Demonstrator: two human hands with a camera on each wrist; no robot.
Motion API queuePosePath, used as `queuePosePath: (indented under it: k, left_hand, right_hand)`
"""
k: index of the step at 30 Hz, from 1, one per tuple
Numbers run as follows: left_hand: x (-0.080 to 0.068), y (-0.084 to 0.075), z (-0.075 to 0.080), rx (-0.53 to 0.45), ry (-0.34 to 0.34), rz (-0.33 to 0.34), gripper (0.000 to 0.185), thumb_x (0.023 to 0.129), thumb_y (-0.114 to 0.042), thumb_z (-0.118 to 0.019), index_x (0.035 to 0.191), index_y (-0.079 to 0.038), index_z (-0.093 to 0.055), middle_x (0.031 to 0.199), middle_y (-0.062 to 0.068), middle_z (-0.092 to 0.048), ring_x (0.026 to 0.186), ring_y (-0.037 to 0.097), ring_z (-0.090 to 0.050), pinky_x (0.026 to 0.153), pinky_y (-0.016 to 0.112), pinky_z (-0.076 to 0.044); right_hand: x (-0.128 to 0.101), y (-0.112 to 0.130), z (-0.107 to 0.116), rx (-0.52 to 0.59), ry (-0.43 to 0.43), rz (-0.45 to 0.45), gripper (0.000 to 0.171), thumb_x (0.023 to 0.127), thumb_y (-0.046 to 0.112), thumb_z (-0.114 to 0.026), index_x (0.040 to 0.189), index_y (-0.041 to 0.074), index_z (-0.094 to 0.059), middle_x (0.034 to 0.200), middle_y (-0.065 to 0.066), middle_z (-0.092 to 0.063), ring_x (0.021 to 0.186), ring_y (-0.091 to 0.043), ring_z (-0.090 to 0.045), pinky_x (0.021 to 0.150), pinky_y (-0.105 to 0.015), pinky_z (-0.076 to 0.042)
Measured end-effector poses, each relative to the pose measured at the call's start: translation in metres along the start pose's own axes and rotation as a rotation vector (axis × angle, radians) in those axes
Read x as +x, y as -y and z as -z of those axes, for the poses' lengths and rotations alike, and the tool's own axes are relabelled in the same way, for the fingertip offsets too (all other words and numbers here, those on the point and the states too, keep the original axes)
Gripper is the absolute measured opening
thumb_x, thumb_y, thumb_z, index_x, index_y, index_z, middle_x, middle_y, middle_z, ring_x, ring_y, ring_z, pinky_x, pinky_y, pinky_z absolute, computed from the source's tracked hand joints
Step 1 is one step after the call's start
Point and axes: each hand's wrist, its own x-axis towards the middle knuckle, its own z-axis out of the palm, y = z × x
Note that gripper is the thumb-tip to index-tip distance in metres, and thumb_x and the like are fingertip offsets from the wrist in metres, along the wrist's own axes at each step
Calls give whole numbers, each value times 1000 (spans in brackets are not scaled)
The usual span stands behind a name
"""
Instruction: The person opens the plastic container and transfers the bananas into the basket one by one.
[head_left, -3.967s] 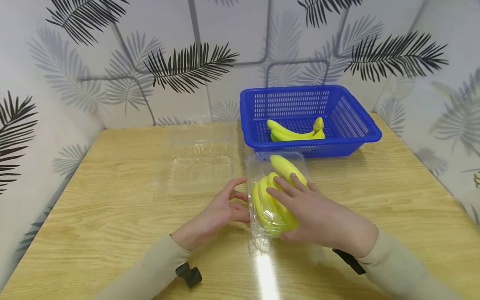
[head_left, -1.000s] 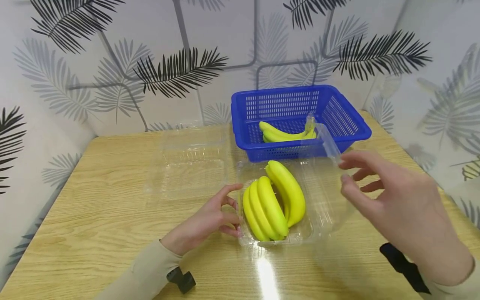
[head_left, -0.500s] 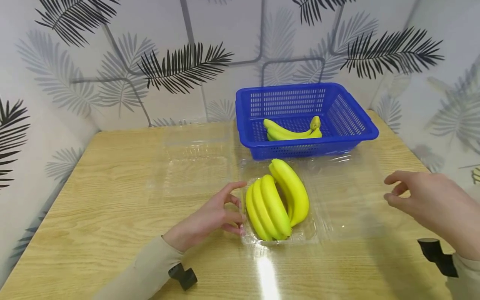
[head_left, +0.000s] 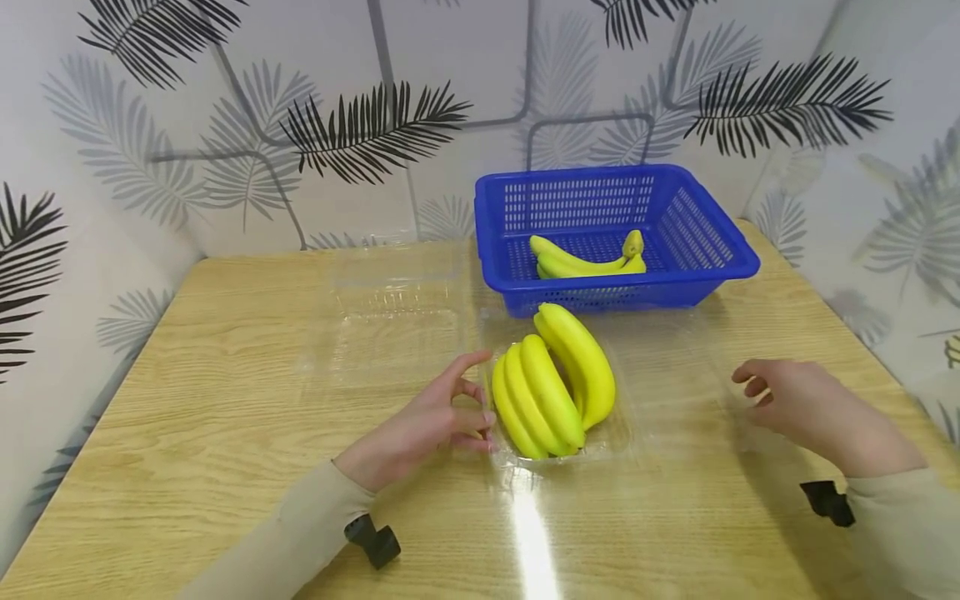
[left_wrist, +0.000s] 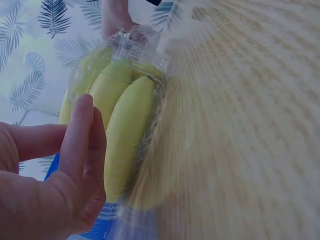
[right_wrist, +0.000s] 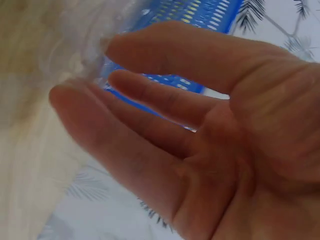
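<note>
While bananas [head_left: 534, 396] sit in a clear box [head_left: 617, 437], left grip [head_left: 433, 429] and right grip [head_left: 813, 408] flank it

Though the see-through plastic is kinda hard to make out, the box is right at the left grip's fingertips, and they look to be touching its side wall. That grip is fairly wide, fingers loose and stretched toward the plastic.

Just past those fingers I count at least 4 bananas in the box: 3 side by side nearest the left grip, plus 1 curving along on the side toward the right grip.

The lid [head_left: 678, 392] is folded out toward the right grip, which is right by its outer edge. Right grip is partway wide, with a gap between its fingers in the right wrist view. Can't tell if it touches the plastic.

Farther out from both grips, behind the box, is a blue basket [head_left: 637, 293] with another bunch [head_left: 581, 265] in it. Ahead of the left grip and a bit left sits a 2nd clear container [head_left: 397, 346], also open. All of it's on a wood-grain counter [head_left: 187, 417], with a leaf-print backdrop [head_left: 495, 75] farthest from the grips.
</note>
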Motion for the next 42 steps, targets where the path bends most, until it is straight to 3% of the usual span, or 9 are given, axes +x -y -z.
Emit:
queuePosePath:
  k: [10,13,16,20,26,29,35,42]
  left_hand:
    - [4,1,5,0,-2,-13,84,88,6,-63,156,-24,-22,116,19,-39,78,31,-67,79,44,-58]
    - [4,0,4,-2,-7,-15,84,89,6,-63,156,-24,-23,116,19,-39,77,30,-67,79,44,-58]
    - [4,-1,3,0,-11,-21,83,89,7,-62,156,-23,-23,116,19,-38,76,29,-67,78,43,-59]
    - [3,-2,3,2,-13,-22,83,89,7,-62,156,-23,-22,116,18,-38,77,28,-67,78,43,-59]
    - [3,-3,2,4,-9,-25,83,89,7,-61,156,-23,-22,117,20,-38,78,29,-66,79,44,-58]
    - [4,-2,2,4,-3,-34,84,88,7,-61,156,-24,-22,118,21,-38,79,29,-66,79,44,-58]
    - [4,-1,1,0,-10,-31,84,88,7,-62,156,-24,-23,117,21,-39,77,30,-66,78,43,-59]
    - [4,1,0,-3,-18,-22,84,88,7,-62,156,-23,-22,114,19,-39,75,29,-67,76,42,-59]
  right_hand:
    - [5,-8,-9,27,-46,28,43,83,3,-69,123,-8,-57,112,-26,-63,91,-35,-65,64,-39,-55]
    - [4,-3,-5,-3,-53,42,46,89,9,-66,129,-9,-53,122,-31,-58,100,-43,-62,74,-49,-55]
    - [4,9,1,-29,-88,78,49,95,18,-63,135,-7,-50,131,-32,-52,116,-50,-51,89,-60,-46]
    - [4,38,10,-11,-139,134,52,99,28,-60,140,-2,-47,140,-28,-47,128,-49,-41,101,-64,-35]
    - [5,82,18,98,-107,248,52,101,39,-55,143,10,-48,140,-14,-51,120,-38,-54,96,-58,-45]
    - [9,97,19,111,-91,299,52,101,40,-55,143,11,-48,141,-11,-52,122,-33,-52,97,-55,-46]
    - [29,108,12,-9,-77,356,52,100,29,-59,142,1,-48,137,-19,-54,124,-39,-51,101,-57,-41]
    - [47,122,-2,-84,-10,307,58,98,32,-61,145,1,-43,131,-17,-59,106,-32,-63,92,-51,-50]
